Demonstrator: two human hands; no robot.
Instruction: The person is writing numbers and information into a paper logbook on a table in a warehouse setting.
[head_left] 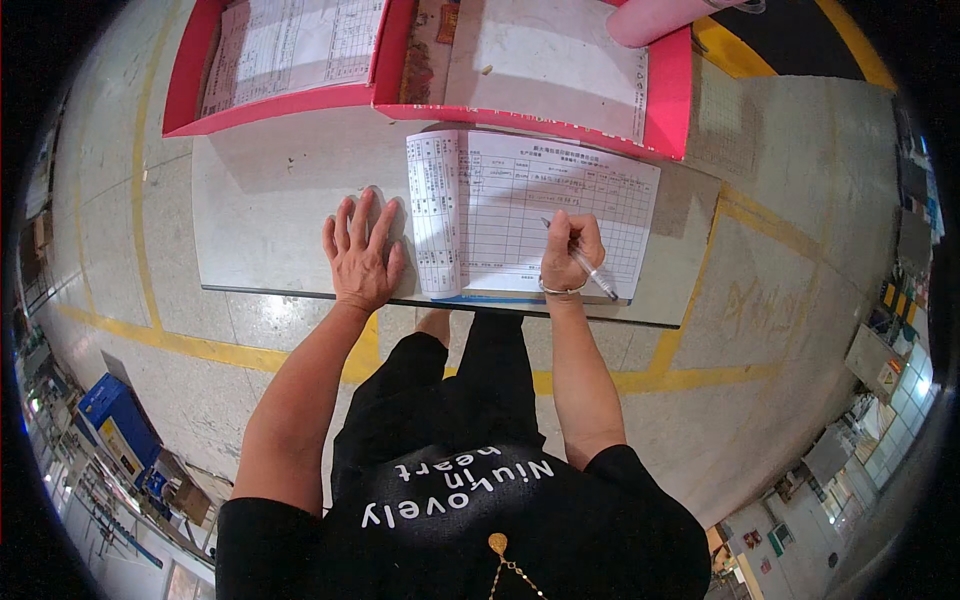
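An open form book (520, 235) with a ruled printed table lies on the grey tabletop (270, 230). Its turned pages are folded over along the left side, and some rows near the top carry handwriting. My right hand (572, 250) grips a clear-barrelled pen (597, 275) over the right half of the page, the tip pointing up and left near the written rows. Flat on the table to the left of the book rests my left hand (366, 255), fingers spread and holding nothing. A thin band circles my right wrist.
Along the table's far side stand two red open trays (280, 100) (530, 115) with papers in them. A pink roll (655, 18) leans over the right tray's corner. Yellow lines (220, 350) mark the floor; a blue box (120, 420) stands far left.
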